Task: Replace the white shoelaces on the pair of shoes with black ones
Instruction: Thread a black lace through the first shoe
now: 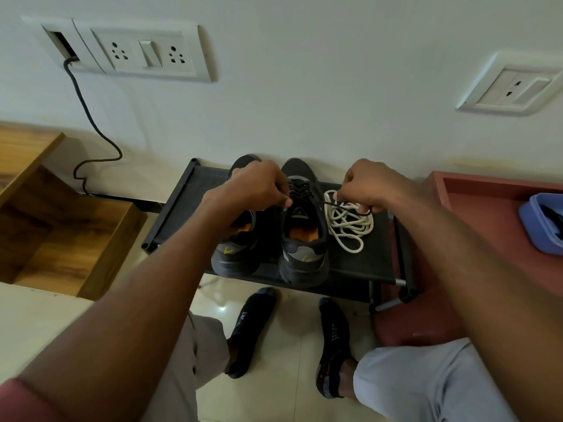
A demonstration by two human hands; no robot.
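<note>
1. Your left hand (262,185) pinched one end of the black lace (300,190) just above the tongue of the right-hand shoe (303,233); your right hand (364,188) gripped the other end, which ran taut from the eyelets out over the white pile; both fists were curled tight, and pulling apart like that looked meant to snug the lacing evenly.
2. The right-hand shoe already carried black lacing across its upper rows; it stood toes to the wall on the black fabric rack (182,208), heel towards you, likely so the eyelets faced up within easy reach.
3. The removed white laces (347,222) lay in a loose tangle on the rack just beside that shoe, partly under your right hand (out of the way, yet near).
4. The left-hand shoe (234,248) stood touching its mate; your left wrist covered its lacing, so whether it had black, white or none could not be told.
5. How many eyelets remained unthreaded was too small and dark to judge; the lace tips were buried in your fingers.
6. The blue container (539,223) on the reddish tray (475,190) was cut off at the frame edge; its contents were unclear.
</note>
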